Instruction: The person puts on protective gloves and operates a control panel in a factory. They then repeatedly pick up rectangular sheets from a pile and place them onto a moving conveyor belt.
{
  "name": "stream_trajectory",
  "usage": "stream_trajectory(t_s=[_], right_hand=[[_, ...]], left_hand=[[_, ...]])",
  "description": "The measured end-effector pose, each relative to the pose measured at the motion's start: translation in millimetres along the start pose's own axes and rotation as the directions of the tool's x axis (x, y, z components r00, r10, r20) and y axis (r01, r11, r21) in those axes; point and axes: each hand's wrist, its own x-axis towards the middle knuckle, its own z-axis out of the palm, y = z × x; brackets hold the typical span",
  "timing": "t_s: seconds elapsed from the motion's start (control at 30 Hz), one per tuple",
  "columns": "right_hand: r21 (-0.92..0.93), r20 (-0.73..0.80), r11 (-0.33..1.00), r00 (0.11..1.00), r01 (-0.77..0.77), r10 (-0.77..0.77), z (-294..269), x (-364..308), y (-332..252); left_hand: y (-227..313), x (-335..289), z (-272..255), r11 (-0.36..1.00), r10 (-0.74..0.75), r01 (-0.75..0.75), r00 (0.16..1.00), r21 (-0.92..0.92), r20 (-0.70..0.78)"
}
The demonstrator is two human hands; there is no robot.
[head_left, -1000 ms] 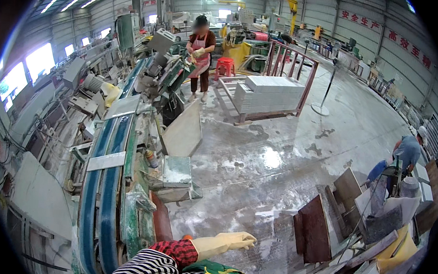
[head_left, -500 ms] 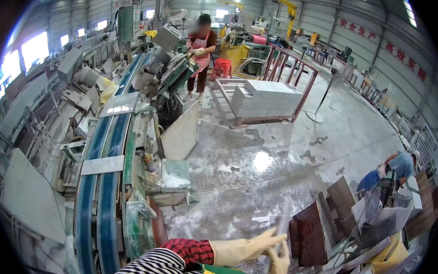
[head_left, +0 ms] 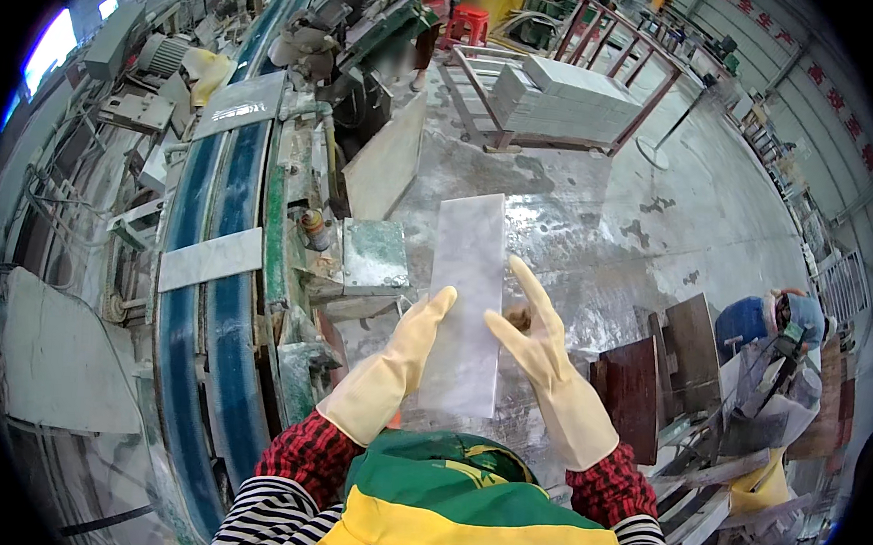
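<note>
A long pale grey-white stone slab (head_left: 466, 304) is held in front of my body, its broad face turned up toward me. My left hand (head_left: 398, 363), in a cream rubber glove, is closed on the slab's left edge, thumb over the face and fingers hidden beneath. On the other side, my right hand (head_left: 550, 377), gloved alike, has thumb and forefinger spread apart. Its thumb tip meets the slab's right edge, while the forefinger stands off beside it. Below the slab is my green and yellow apron (head_left: 487, 515).
At left runs a conveyor with blue belts (head_left: 185, 337), a similar strip (head_left: 211, 259) lying across it. Stacked slabs (head_left: 567, 101) sit on a rack ahead. Dark stone panels (head_left: 627, 389) lean at right, near a bending co-worker (head_left: 804, 317). Another person stands by the machine ahead.
The slab was edge-on at lower right between both hands; now it is turned broad face up and centred before me. My hands have moved apart to its two sides. The view has tipped downward.
</note>
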Motion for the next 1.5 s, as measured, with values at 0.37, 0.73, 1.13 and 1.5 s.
stream_trajectory(t_s=[0.37,0.73,1.13,1.5], right_hand=[[0.254,-0.079,0.962,0.994,0.098,-0.081,48.4,183.1,-31.1],[-0.065,0.252,0.942,0.908,-0.330,0.336,91.9,30.7,9.5],[0.542,0.135,0.735,0.905,-0.408,0.403,81.3,26.1,33.0],[0.475,0.153,0.742,0.874,-0.474,0.460,33.7,-2.7,31.2]], left_hand=[[46.6,-5.7,-68.2,0.992,0.113,-0.117,0.989,0.038,0.092],[64.1,40.0,-103.1,0.992,0.094,-0.110,0.970,-0.063,-0.222],[46.0,51.1,-80.5,0.944,0.080,-0.159,0.961,0.291,0.264],[76.2,133.7,-53.7,0.872,0.444,-0.461,0.886,0.163,0.134]])
